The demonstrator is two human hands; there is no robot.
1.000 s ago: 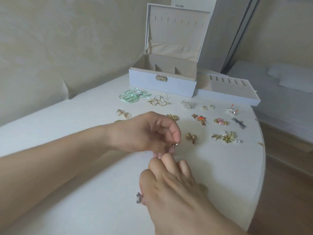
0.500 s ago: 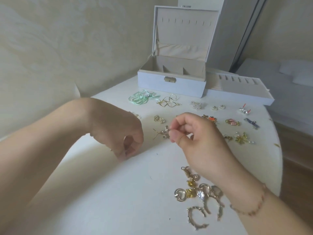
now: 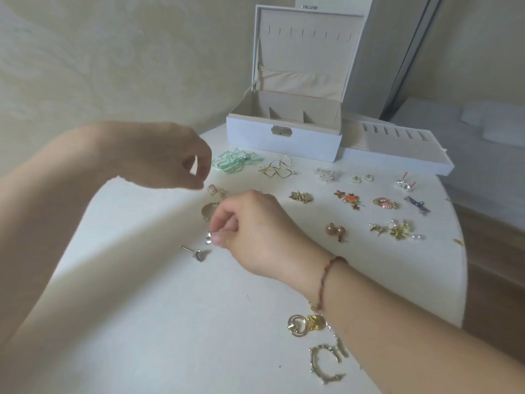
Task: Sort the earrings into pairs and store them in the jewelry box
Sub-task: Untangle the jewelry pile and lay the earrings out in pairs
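Silver earring (image 3: 209, 238) pinched by right hand (image 3: 257, 226), matching silver earring (image 3: 198, 254) beside it

one head-worn view — looking forward and down, close over the table (image 3: 170, 322) — nothing shared.

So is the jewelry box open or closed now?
Open. The jewelry box has its lid standing upright, and the compartments inside look empty.
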